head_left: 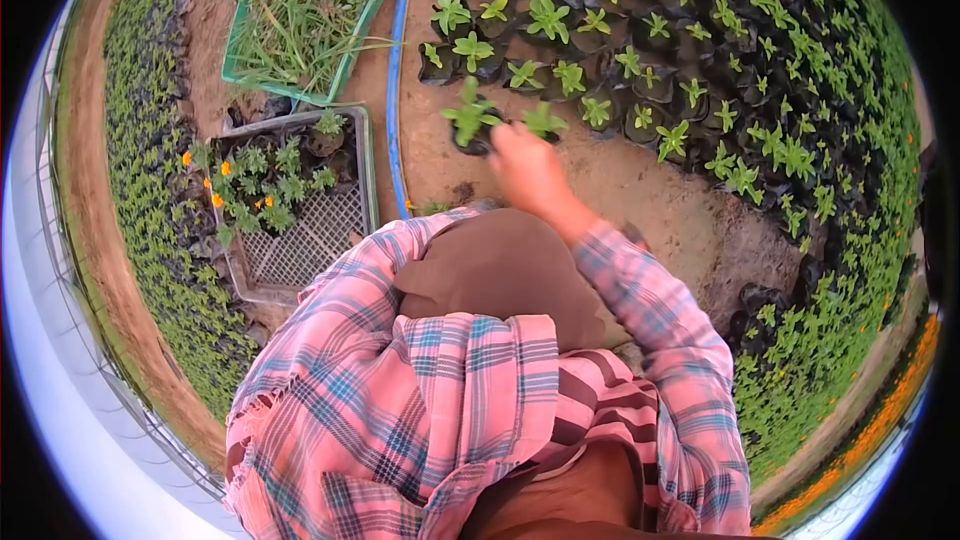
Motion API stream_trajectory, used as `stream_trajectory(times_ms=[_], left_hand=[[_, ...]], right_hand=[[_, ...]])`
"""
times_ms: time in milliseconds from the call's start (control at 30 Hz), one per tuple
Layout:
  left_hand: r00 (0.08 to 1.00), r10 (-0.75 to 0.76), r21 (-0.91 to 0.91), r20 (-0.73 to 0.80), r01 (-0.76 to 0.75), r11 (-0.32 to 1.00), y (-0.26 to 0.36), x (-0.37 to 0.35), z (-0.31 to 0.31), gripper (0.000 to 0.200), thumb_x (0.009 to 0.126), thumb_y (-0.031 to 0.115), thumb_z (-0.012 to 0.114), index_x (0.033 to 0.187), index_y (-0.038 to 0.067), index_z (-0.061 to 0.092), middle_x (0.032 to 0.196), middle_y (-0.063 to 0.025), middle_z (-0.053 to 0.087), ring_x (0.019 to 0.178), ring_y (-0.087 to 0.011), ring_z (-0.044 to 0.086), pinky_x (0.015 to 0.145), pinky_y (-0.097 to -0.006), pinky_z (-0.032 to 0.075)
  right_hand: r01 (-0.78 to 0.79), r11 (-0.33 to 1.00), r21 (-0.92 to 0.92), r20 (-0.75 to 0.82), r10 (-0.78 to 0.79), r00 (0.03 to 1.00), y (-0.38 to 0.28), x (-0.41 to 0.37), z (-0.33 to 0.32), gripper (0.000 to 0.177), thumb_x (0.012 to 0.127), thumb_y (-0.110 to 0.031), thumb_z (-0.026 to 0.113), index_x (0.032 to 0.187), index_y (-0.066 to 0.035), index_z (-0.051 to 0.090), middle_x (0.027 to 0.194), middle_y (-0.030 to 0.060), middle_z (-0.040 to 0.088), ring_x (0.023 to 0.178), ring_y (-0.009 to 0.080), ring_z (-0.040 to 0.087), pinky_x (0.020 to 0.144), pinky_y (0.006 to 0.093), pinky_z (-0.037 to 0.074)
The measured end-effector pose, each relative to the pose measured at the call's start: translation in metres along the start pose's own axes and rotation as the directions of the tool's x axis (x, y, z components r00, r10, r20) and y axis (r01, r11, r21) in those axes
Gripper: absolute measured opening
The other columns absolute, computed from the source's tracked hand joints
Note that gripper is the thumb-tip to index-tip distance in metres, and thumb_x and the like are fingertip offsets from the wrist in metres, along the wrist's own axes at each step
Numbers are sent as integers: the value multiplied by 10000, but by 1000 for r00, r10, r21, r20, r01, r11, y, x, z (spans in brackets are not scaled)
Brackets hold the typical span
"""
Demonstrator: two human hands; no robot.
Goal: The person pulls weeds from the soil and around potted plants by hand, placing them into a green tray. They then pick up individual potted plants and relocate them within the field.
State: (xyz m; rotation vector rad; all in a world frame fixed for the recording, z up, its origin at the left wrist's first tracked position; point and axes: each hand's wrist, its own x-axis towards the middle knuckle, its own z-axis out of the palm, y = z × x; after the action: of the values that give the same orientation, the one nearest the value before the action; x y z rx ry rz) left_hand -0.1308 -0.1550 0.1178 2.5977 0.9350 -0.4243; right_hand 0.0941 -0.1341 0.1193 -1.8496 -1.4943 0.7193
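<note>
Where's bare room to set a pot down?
Bare soil right of the right hand, bordered by the seedling rows; also the narrow strip between the blue hose and those rows. In the gray crate, the near mesh floor looks open. Crowded: the rows themselves and the green crate, heaped with grass.

The hose (396, 70) lies between crate (300, 250) and seedlings (549, 18).

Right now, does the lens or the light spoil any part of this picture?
Head view: fisheye distortion bends the left plant rows, corners go black; head view: the right hand and the seedling beside it look slightly blurred; head view: light is soft, the lower-left margin pale and bright.
</note>
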Motion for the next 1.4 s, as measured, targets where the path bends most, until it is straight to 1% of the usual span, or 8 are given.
stream_trajectory(times_ms=[133, 367, 500, 633, 1000, 1067, 1233, 1400], left_hand=[[998, 35, -93, -54, -40, 995, -65, -129, -32, 315, 735, 246, 685, 945, 45, 563, 942, -146, 527, 882, -313, 512, 722, -433, 429], [795, 593, -516, -127, -563, 645, 29, 48, -11, 282, 720, 200, 694, 898, 28, 558, 883, -160, 525, 830, -335, 504, 697, -454, 414], [742, 631, -211, -226, -669, 712, 69, 143, 62, 225, 692, 194, 702, 810, 65, 561, 849, -154, 506, 846, -345, 491, 729, -456, 390], [730, 640, -228, -240, -684, 693, 74, 143, 58, 214, 700, 179, 697, 812, 54, 564, 865, -154, 509, 862, -346, 490, 736, -453, 392], [733, 646, -83, -215, -673, 735, 79, 143, 66, 180, 721, 217, 662, 787, 77, 571, 813, -126, 516, 816, -318, 501, 682, -434, 398], [688, 645, -55, -332, -697, 715, 76, 144, 76, 169, 710, 216, 658, 772, 91, 563, 761, -110, 504, 735, -299, 500, 624, -425, 390], [785, 590, 9, -188, -599, 801, 81, 137, 64, 245, 727, 297, 656, 855, 95, 598, 835, -106, 522, 820, -285, 499, 678, -409, 397], [833, 543, -101, -107, -552, 828, 85, 135, 53, 319, 763, 355, 633, 931, 85, 609, 952, -115, 525, 943, -288, 475, 791, -413, 379]], right_hand=[[35, 990, -138, -10, -37, 999, 1, 27, 66, 132, 738, 5, 500, 867, -3, 474, 837, 212, 559, 712, 360, 605, 586, 433, 507], [-119, 992, -33, -316, 103, 943, 49, -45, -29, 232, 731, -60, 576, 962, -53, 565, 903, 156, 567, 791, 317, 603, 695, 399, 506], [-672, 734, 102, -886, 374, 274, 159, -141, -75, 196, 719, -23, 554, 896, -72, 623, 867, 149, 607, 838, 332, 586, 762, 399, 483], [-933, 234, 274, -919, 350, -182, 202, -276, -132, 313, 719, 0, 541, 1031, -19, 549, 1070, 245, 473, 900, 392, 533, 848, 419, 436], [-966, 183, -181, -758, 600, 256, 244, -385, -178, 336, 760, -113, 622, 1077, -18, 567, 937, 263, 584, 893, 427, 566, 816, 461, 460], [-846, 361, -392, -748, 410, 522, 251, -390, -181, 185, 759, -175, 608, 853, -31, 540, 787, 198, 584, 795, 393, 572, 699, 485, 458], [-835, 549, 26, -590, 683, 430, 192, -272, -172, 175, 736, -144, 653, 786, -8, 554, 694, 173, 587, 677, 351, 590, 635, 434, 469], [-329, 910, -252, -312, 245, 918, 128, -168, -122, 191, 715, -123, 669, 782, -33, 514, 766, 152, 555, 683, 344, 566, 607, 424, 465]])
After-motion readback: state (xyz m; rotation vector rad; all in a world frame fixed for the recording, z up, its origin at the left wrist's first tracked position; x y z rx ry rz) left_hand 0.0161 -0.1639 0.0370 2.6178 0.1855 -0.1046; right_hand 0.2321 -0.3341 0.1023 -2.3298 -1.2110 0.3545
